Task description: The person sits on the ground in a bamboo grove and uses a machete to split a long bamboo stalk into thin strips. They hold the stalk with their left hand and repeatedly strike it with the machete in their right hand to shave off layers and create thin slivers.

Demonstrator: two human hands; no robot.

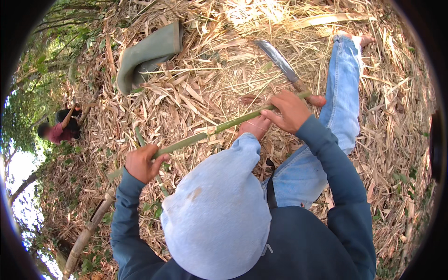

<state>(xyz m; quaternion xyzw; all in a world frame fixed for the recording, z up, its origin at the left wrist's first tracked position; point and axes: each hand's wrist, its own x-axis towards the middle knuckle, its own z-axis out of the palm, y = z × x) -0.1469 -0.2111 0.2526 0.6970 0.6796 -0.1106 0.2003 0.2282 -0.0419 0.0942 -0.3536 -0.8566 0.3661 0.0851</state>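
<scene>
A long green bamboo stick (210,134) runs slantwise across the person's raised knees, above a ground of dry leaves and husks (196,88). The left hand (142,163) is closed around its lower end; the right hand (289,111) is curled over its upper end, where a knife with a dull grey blade (280,62) meets the stick (whether the fingers also grip the knife's handle I cannot tell). The stick is slim, smooth and fresh green, with a pale node near the middle. A green rubber boot (147,53) lies well apart.
</scene>
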